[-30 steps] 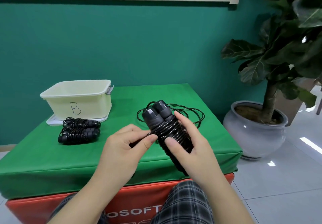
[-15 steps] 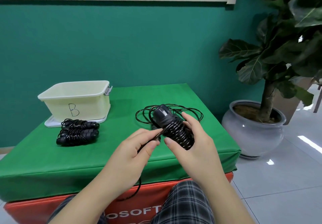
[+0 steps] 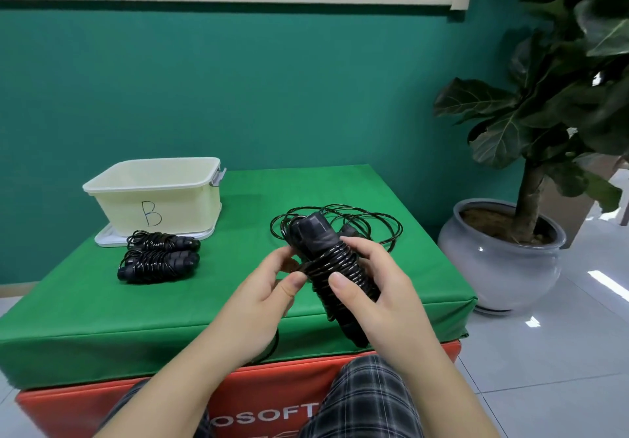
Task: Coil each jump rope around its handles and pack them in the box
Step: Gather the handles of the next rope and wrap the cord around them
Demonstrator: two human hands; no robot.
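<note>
My right hand (image 3: pixel 384 298) grips a pair of black jump rope handles (image 3: pixel 335 267), which are wrapped in many turns of black cord and point up and away from me. Beside them, my left hand (image 3: pixel 262 298) pinches the loose cord against the left side of the bundle. A slack strand hangs below my left hand over the table's front edge. Behind my hands a loose, uncoiled jump rope (image 3: pixel 371 223) lies in rings on the green table (image 3: pixel 85 301). Two coiled jump ropes (image 3: pixel 158 257) lie in front of the cream box (image 3: pixel 153 196) marked B.
The box stands on its white lid (image 3: pixel 103 238) at the table's back left. A large potted plant (image 3: pixel 503 250) stands on the floor to the right of the table. My legs in checked trousers sit below the front edge.
The handles have tipped back up and nearer to me after swinging low. My left hand has carried the cord round the bundle and now pinches it higher on the left side.
</note>
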